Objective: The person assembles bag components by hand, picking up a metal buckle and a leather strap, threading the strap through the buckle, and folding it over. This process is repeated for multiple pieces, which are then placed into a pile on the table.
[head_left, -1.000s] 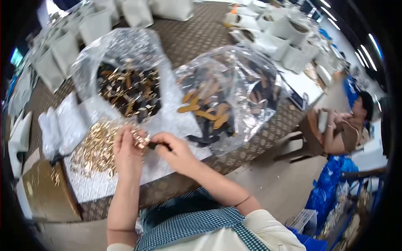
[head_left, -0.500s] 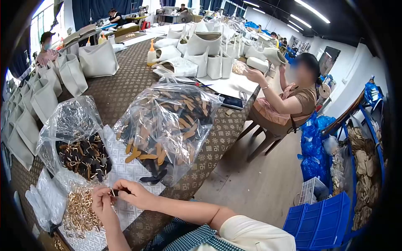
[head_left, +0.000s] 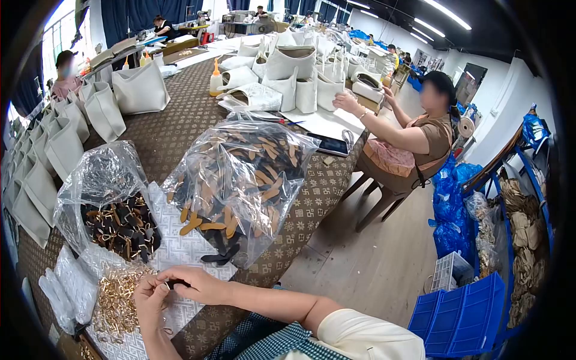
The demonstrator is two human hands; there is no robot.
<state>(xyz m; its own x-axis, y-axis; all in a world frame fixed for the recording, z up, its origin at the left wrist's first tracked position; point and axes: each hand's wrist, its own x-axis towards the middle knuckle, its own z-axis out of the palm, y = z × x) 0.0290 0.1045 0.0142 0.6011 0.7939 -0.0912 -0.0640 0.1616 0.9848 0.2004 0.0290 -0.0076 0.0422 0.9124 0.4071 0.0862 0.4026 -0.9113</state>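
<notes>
Both hands meet at the front of the table over a small black leather tab [head_left: 176,282]. My right hand [head_left: 201,287] has its fingers closed round the tab. My left hand [head_left: 150,298] pinches at the tab's left end; a small light bit shows at its fingertips, too small to make out. Just left of the hands lies a heap of gold metal clasps [head_left: 115,298]. Behind it, an open clear bag [head_left: 99,171] holds black tabs fitted with gold pieces [head_left: 120,228]. A larger clear bag [head_left: 240,129] contains loose black and tan tabs [head_left: 193,226].
White bags [head_left: 141,87] stand in rows at left and in a pile at the back. A co-worker [head_left: 420,135] sits at the table's right side. A phone [head_left: 327,144] and glue bottle [head_left: 216,78] are on the patterned table [head_left: 171,129]. Blue crates [head_left: 459,315] stand at right.
My hands have shifted slightly down and right, still together on the tab. The co-worker's hands have lowered, and the white bag they held up is now down at the table.
</notes>
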